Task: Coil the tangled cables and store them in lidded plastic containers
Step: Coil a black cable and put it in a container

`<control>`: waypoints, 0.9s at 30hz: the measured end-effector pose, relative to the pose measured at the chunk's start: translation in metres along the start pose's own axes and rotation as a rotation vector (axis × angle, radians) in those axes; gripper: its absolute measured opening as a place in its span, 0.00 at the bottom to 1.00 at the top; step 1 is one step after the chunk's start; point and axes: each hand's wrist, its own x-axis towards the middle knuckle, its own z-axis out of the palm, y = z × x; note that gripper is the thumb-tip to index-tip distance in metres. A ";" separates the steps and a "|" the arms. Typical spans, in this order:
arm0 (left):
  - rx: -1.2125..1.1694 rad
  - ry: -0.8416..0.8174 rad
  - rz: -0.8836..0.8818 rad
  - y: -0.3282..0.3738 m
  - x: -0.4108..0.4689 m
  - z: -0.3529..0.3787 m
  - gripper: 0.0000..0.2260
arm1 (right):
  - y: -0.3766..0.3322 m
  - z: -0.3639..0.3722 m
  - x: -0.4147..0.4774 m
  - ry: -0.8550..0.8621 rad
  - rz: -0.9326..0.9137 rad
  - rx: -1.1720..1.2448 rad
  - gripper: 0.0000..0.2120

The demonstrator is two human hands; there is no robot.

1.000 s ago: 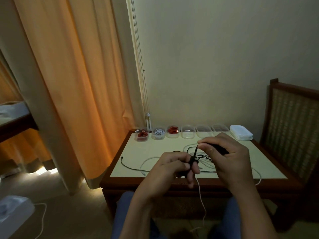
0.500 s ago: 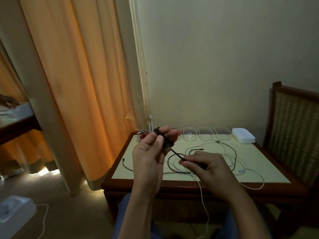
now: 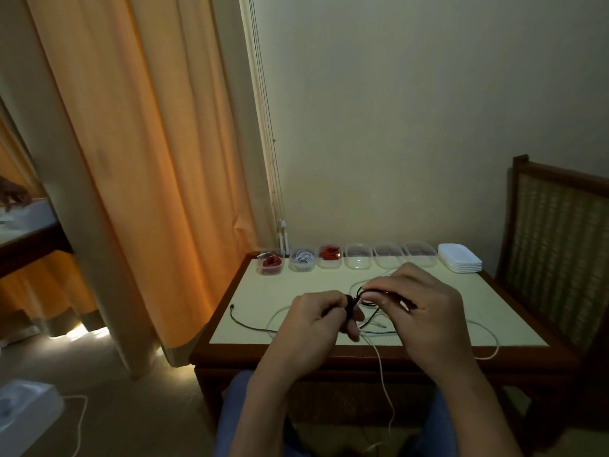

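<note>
Coiling of the black cable (image 3: 352,305) is the step in hand, as we judge it. The left hand (image 3: 313,316) has its fingers curled around a small dark bundle of this cable, above the near edge of the table (image 3: 296,285), about the middle of that edge. The right hand (image 3: 428,305) is just beside it on the right and pinches a strand of the same cable between thumb and fingertips, a little higher than the bundle. So the free length runs from the bundle to the right, and we think the right hand must carry the next turn leftward over the bundle while the left hand only holds it. The right palm covers the rest of the black cable, so we cannot tell how much is left. A thin dark cable (image 3: 245,324) lies toward the left edge; whether it is the same one we cannot tell. A white cable (image 3: 382,361) passes under the hands and hangs over the near edge. Along the far edge stand the containers (image 3: 358,257), all without lid: the three on the left hold coils, the three on the right look empty. The lids (image 3: 459,258) are stacked at the far right corner.
</note>
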 end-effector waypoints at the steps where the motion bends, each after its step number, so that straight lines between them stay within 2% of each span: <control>1: -0.067 -0.034 -0.006 0.001 -0.001 -0.001 0.13 | 0.000 -0.001 0.000 0.027 -0.009 0.015 0.06; 4: -0.202 -0.166 0.004 0.003 -0.006 -0.004 0.14 | 0.002 -0.005 0.000 0.080 -0.004 0.072 0.07; 8: -0.390 -0.316 0.031 0.001 -0.008 -0.005 0.14 | 0.008 0.001 -0.002 0.080 0.093 0.180 0.06; 12: -0.688 -0.334 0.088 0.002 -0.013 -0.007 0.13 | 0.022 0.012 -0.009 0.026 0.165 0.220 0.07; 21: -1.138 -0.027 0.218 0.007 -0.008 -0.006 0.15 | 0.020 0.022 -0.016 -0.251 0.253 0.225 0.07; 24: -1.090 0.171 0.211 0.016 -0.003 -0.002 0.15 | 0.014 0.015 -0.015 -0.329 0.233 0.177 0.07; 27: -0.895 0.317 0.178 0.017 0.000 0.000 0.15 | 0.006 0.005 -0.011 -0.368 0.214 0.121 0.05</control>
